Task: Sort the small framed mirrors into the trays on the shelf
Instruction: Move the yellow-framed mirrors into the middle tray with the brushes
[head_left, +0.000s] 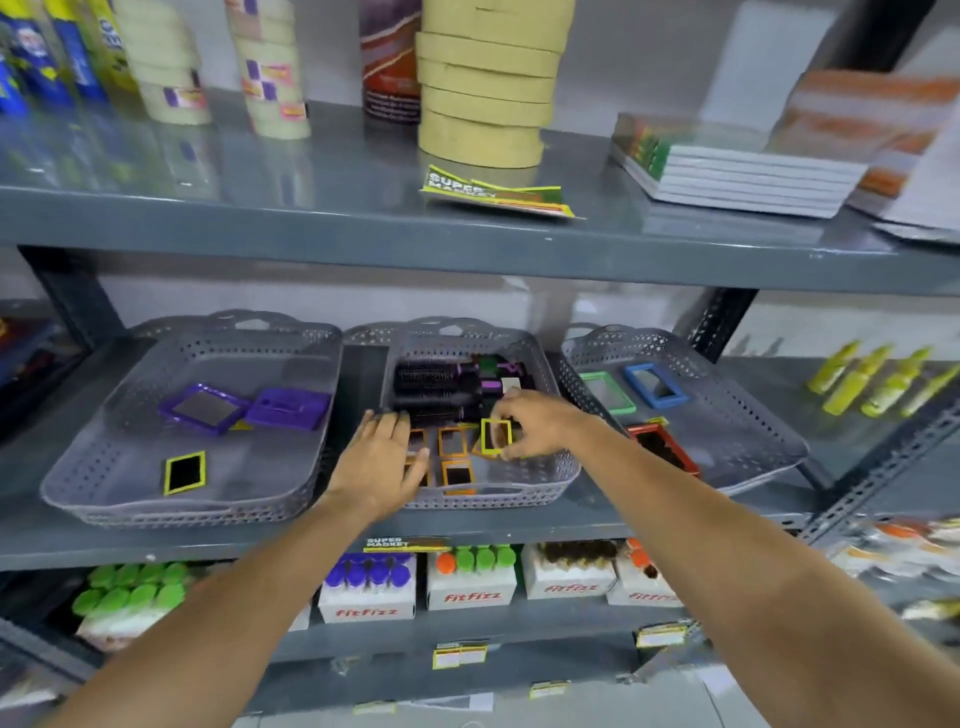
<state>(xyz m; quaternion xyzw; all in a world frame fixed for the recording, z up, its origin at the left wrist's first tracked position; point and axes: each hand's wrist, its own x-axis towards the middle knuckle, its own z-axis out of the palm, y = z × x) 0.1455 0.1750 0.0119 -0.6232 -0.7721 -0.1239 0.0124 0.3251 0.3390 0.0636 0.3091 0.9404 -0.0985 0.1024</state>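
Covering orange-framed mirrors (453, 441), left hand (382, 457) hides part of them.

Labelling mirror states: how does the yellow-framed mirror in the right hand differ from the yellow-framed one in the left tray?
The yellow-framed mirror in the right hand is pinched upright above the grey perforated middle tray; the yellow-framed mirror in the grey perforated left tray lies flat and untouched. The held one's glass looks pale; the lying one's looks nearly black. The right hand partly covers the first; the second is fully visible. Both are small rectangles with yellow frames.
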